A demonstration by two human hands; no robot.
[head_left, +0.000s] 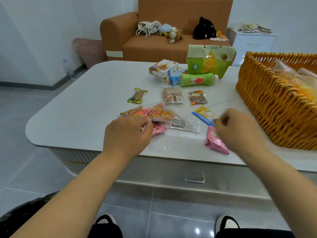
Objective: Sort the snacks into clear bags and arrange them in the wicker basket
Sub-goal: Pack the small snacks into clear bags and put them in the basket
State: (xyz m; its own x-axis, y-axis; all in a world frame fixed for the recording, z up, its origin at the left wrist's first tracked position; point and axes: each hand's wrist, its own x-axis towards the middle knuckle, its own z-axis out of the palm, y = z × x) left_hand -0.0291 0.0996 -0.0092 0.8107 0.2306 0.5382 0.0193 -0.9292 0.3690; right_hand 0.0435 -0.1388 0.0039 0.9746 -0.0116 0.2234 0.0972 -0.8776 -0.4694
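A white table (85, 107) before an orange sofa (154, 47) carries the work, with the wicker basket (267, 103) at its right edge already seen to hold some filled clear bags (291, 78). The left hand (127, 134) is curled on the edge of a clear bag of red-orange snacks (154, 113); the right hand (235, 128) is loosely curled just above a pink packet (217, 143), its grasp not determinable. Loose packets (173, 95), a green bottle (197, 79) and boxes (163, 67) remain unsorted, so the task is judged partly done.
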